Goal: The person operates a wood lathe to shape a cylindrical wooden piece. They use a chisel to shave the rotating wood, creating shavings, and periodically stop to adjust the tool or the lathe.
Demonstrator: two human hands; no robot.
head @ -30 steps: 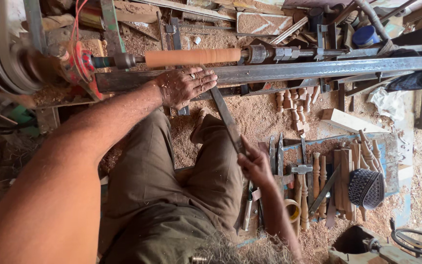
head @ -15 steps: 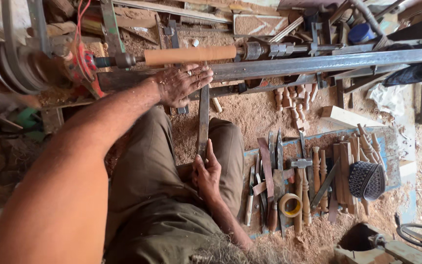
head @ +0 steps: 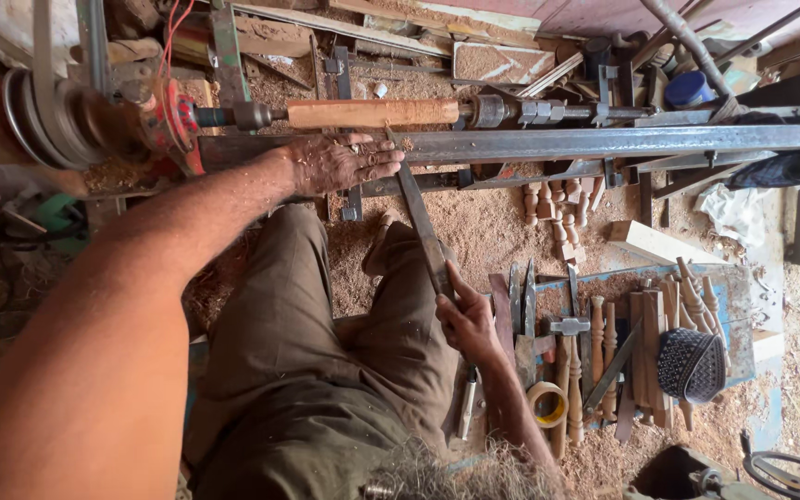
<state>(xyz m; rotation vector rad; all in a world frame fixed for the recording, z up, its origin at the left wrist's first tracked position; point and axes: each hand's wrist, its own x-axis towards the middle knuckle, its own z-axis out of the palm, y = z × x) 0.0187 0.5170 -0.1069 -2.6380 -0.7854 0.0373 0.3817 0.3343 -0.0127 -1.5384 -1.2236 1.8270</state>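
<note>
A round wooden blank (head: 372, 113) is mounted lengthwise in the lathe (head: 604, 141), between the red drive end and the tail end. My left hand (head: 340, 162), dusted with shavings, lies flat on the steel rail just below the blank, fingers spread over the front of a long flat chisel (head: 421, 222). My right hand (head: 465, 315) grips that chisel's lower end above my knee. The chisel slants up and left, its tip at the rail right under the blank.
Sawdust covers the floor. A blue board (head: 724, 306) at right carries several chisels, turned spindles (head: 599, 343), a hammer (head: 567, 329), a tape roll (head: 548, 405) and a dark woven cap (head: 692, 364). Small turned pieces (head: 553, 208) stand under the rail. Belt pulleys (head: 48, 116) sit at far left.
My right hand swung the chisel left, then back right, and its tip now reaches the rail under my left hand's fingers. The left hand stayed on the rail.
</note>
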